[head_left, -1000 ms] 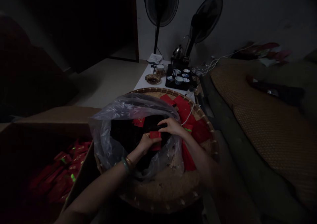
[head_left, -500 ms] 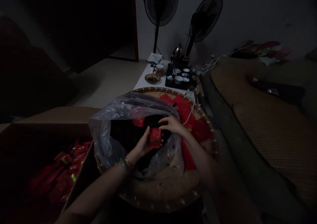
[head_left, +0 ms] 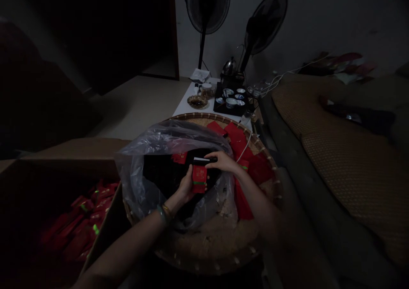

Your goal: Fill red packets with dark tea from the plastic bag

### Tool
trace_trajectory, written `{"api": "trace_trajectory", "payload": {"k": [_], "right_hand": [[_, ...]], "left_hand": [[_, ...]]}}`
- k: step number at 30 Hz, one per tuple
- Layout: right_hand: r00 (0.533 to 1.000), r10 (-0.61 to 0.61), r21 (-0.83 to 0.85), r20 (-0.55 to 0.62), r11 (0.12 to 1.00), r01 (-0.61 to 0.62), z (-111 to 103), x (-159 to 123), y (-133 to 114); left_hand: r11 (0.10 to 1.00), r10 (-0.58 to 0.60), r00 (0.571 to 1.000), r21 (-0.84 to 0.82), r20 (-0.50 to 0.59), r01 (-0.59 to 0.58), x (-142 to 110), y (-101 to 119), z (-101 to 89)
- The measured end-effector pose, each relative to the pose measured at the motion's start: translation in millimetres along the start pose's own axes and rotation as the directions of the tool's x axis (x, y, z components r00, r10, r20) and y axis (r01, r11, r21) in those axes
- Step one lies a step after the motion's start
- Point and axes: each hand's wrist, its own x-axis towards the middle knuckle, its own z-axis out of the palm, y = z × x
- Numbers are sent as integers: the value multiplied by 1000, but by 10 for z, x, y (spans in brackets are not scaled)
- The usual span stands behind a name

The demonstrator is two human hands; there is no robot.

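Note:
My left hand [head_left: 186,186] is wrapped round a small red packet [head_left: 199,180] with a green band, held upright over the opening of a clear plastic bag [head_left: 136,187]. Across the packet's top edge lies a slim black bar-shaped tool [head_left: 201,161] with a pale strip along it. Its right end is pinched in the fingers of my right hand [head_left: 223,161]. Dark contents fill the bag, and another red packet [head_left: 179,157] rests on them. The bag sits on a round woven bamboo tray [head_left: 207,255]. Dim light hides finer detail.
Red packets [head_left: 238,138] lie on the tray's right side, with a white cable [head_left: 245,146] crossing there. At left stands a cardboard box [head_left: 79,146] of red packets. Beyond are a tea tray [head_left: 220,108] with cups and two fans [head_left: 207,8]. A woven mat [head_left: 335,153] covers the seat at right.
The black tool has turned or opened so that a pale strip now shows along it. The red packet sits slightly lower, with more of its front visible. Both arms have barely moved.

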Motion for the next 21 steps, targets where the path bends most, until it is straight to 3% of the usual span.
{"api": "trace_trajectory", "payload": {"k": [3,6,9,12,15,17,21], "right_hand": [[999,19,87,28,996,-21,-48,13,15],[998,61,178,-20,982,-57,-118,34,44],[994,66,127,-87,990,-55,-130,60,81],[983,15,-92,-182,995,-32,-35,75,91],[937,-83,-204,-339,979,13,125,60,36],[922,-113,-149,-369,987,62,229,29,-34],[958,-60,1,-279,998,63,370,-57,-173]], "left_hand": [[1000,2,1000,16,-18,-2,-8,7,6],[1000,-10,999,27,-39,11,-12,0,8],[1000,-2,999,16,-54,3,-4,-5,4],[1000,8,998,6,-61,-8,9,0,-4],[1000,10,997,-3,-72,-10,14,2,-16],[1000,20,998,-7,-61,-20,15,-7,-17],[999,44,999,0,-25,-44,15,-37,5]]}}
